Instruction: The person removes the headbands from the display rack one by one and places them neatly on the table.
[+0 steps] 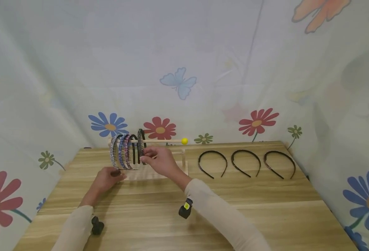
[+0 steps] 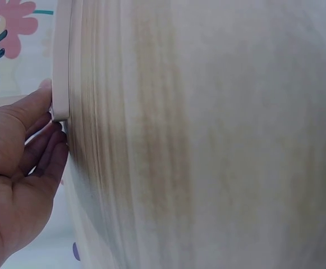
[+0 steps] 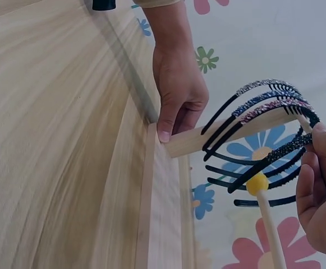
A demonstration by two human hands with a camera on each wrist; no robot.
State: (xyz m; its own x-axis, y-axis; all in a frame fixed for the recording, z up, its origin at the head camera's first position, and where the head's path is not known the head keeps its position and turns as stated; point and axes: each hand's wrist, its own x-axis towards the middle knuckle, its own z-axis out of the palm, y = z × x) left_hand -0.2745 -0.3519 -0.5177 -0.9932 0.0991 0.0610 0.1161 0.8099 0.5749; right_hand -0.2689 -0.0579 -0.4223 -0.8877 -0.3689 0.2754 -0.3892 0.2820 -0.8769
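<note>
One dark glittery headband (image 1: 140,136) is in the right hand (image 1: 160,160), pinched between thumb and fingers along its side — left of centre in the head view, where it crosses the dowel (image 1: 165,141). Can't tell whether the dowel or the fingers carry it. I'd guess it's super light, stiff but springy plastic, so forcing it wide could snap it. Best hold is the beaded stretch, where the texture should help; the bare black ends look smooth and probably slide. Inner teeth might snag too.

Lower left of that, the left hand (image 1: 106,179) pinches the corner of the wooden stand (image 3: 165,207), thumb on top — sensible, since it looks light enough to scoot. On the dowel's left part hang a silver headband (image 1: 112,153), a blue headband (image 1: 120,153) and a pink headband (image 1: 126,153). A yellow ball (image 1: 184,141) caps the right end. Further out, right of centre, three dark headbands (image 1: 212,151) lie on the wood-grain table (image 1: 159,223).
</note>
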